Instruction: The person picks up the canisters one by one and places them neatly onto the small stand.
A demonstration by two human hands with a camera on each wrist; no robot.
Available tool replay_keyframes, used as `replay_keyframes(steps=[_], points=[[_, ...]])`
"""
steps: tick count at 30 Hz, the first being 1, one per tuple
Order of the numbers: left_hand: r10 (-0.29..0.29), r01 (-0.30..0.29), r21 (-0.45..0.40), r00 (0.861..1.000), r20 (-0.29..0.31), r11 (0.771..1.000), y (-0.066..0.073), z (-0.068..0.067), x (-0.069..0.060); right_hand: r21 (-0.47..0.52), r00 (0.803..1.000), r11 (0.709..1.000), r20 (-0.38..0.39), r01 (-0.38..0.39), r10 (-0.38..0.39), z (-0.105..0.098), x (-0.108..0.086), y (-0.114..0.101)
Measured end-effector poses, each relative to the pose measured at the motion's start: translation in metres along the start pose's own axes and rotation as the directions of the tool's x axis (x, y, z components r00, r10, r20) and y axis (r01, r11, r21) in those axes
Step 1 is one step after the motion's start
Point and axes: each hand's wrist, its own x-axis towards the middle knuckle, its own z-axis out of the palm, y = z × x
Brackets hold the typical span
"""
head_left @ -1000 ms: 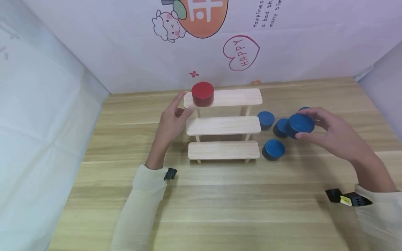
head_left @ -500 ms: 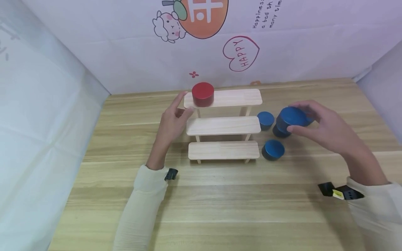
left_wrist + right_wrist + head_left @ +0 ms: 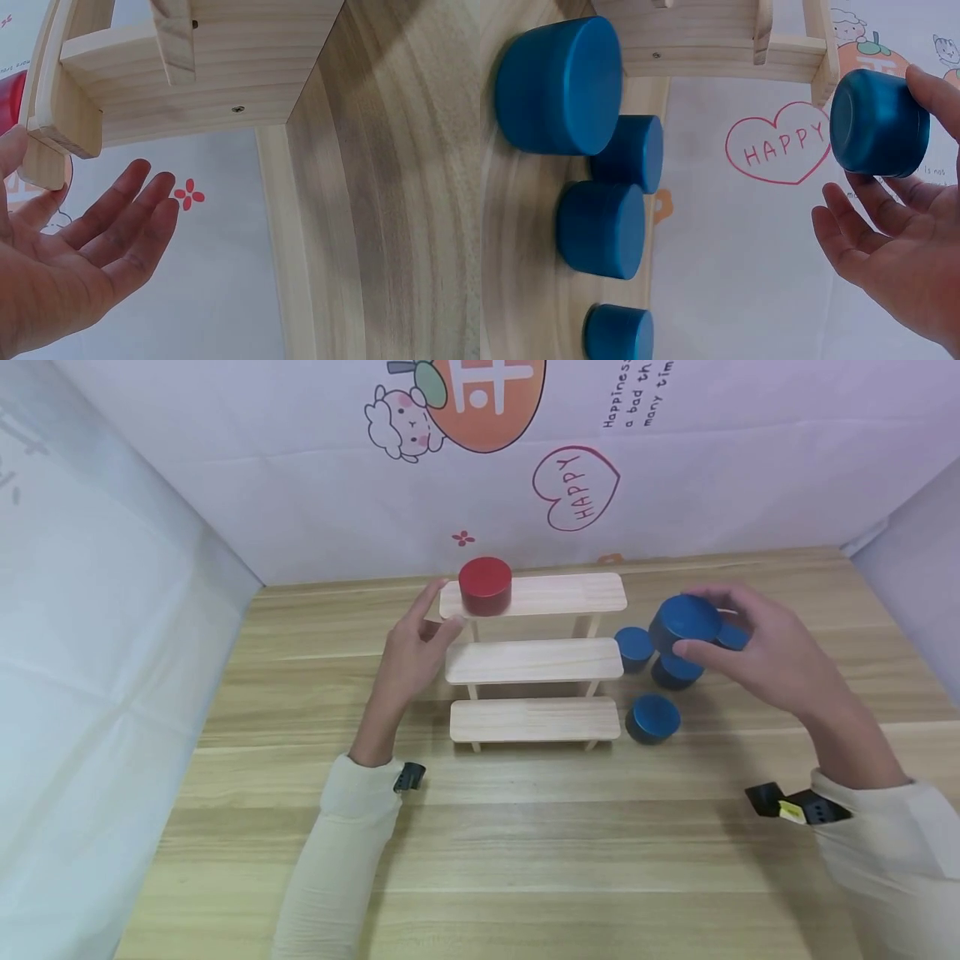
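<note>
A three-tier wooden display shelf (image 3: 534, 660) stands on the table, with a round red tin (image 3: 485, 587) at the left of its top board. My left hand (image 3: 411, 652) pinches the left end of that board between thumb and index finger; in the left wrist view the other fingers (image 3: 124, 217) extend free beneath it. Right of the shelf, my right hand (image 3: 768, 647) grips a round blue tin (image 3: 684, 622) between thumb and fingers, raised above the table. In the right wrist view this held tin (image 3: 877, 124) is level with the top board.
Several more blue tins stand right of the shelf, among them a front one (image 3: 652, 718), one by the middle board (image 3: 633, 648) and one below the held tin (image 3: 677, 672). A printed white cloth (image 3: 300, 485) hangs close behind the shelf.
My right hand has moved left and upward with the blue tin, bringing it closer to the shelf. The left hand and the red tin have stayed in place.
</note>
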Motion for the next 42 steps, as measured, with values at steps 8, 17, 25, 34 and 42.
replay_keyframes(steps=[8, 17, 25, 34, 42], points=[[-0.006, 0.006, 0.003, 1.0, 0.008, 1.0, 0.001, 0.0, 0.0, 0.01, 0.997, 0.998, -0.044, 0.067, -0.066, 0.007, 0.005, -0.015], [-0.018, 0.018, -0.004, 1.0, 0.017, 1.0, 0.003, 0.0, 0.001, 0.025, 0.995, 0.995, -0.026, 0.092, -0.091, 0.003, 0.014, -0.023], [-0.023, 0.023, -0.012, 1.0, 0.018, 1.0, 0.0, 0.0, 0.002, 0.041, 0.991, 0.99, -0.036, 0.133, -0.132, 0.009, 0.025, -0.038], [-0.027, 0.028, -0.027, 0.999, 0.018, 0.999, -0.001, 0.003, 0.0, 0.042, 0.986, 0.985, 0.005, 0.167, -0.167, 0.015, 0.04, -0.047], [-0.033, 0.034, -0.019, 0.999, 0.018, 0.999, -0.001, 0.001, 0.0, 0.049, 0.987, 0.986, -0.023, 0.158, -0.157, 0.02, 0.05, -0.05]])
